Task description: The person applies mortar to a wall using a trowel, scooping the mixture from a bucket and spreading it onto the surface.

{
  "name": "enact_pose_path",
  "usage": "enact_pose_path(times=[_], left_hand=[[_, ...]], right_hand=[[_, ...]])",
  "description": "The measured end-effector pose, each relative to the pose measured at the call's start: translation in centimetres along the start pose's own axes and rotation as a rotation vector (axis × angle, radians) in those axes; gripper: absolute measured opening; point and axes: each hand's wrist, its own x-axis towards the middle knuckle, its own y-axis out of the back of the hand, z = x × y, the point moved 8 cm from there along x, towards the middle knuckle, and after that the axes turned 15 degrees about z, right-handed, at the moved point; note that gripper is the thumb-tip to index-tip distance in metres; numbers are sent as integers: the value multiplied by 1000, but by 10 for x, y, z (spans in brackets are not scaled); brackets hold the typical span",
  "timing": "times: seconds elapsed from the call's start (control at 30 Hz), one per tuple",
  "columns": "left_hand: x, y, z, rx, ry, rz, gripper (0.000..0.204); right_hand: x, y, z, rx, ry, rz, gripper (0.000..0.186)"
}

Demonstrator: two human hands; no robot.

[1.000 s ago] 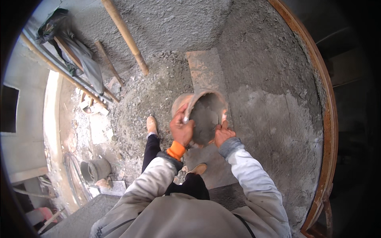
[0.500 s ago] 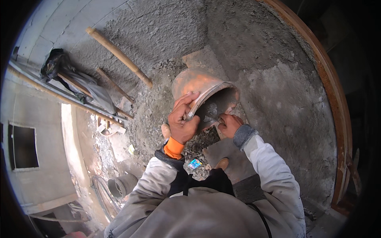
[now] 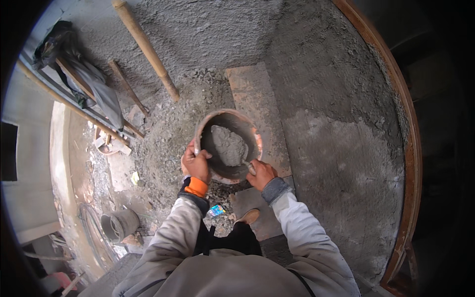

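My left hand (image 3: 197,164) grips the left rim of a worn, orange-stained bucket (image 3: 257,136), thumb over the edge. The bucket's mouth is turned up toward me. In my right hand (image 3: 263,175) is the handle of a trowel (image 3: 251,169), at the lower right of the rim. A heap of wet grey mortar (image 3: 229,142) covers the trowel's blade inside the bucket, so the blade itself is hidden. How much mortar lies beneath it cannot be made out.
A mortar-spattered board (image 3: 255,91) lies along the wall base. Rough grey plaster covers the wall (image 3: 341,143) at right. A bamboo pole (image 3: 148,49) leans at the far wall. Another bucket (image 3: 119,225) lies at lower left, and a shiny blue packet (image 3: 216,211) is near my foot.
The bucket has come down from its steep tilt, and its mouth now faces me. My right hand has moved left with the trowel, and a heap of mortar shows inside.
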Motion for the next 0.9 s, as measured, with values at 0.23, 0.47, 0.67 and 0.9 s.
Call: enact_pose_path(times=[0.23, 0.47, 0.67, 0.9], left_hand=[[119, 132, -10, -28, -65, 224, 24], [162, 145, 17, 214, -202, 158, 55], [121, 117, 17, 140, -168, 147, 17], [-43, -56, 56, 183, -337, -287, 16]], right_hand=[[42, -40, -55, 447, 45, -230, 22], [143, 103, 211, 364, -604, 400, 25], [-9, 201, 137, 12, -449, 445, 10], [-5, 77, 43, -247, -2, -28, 33]])
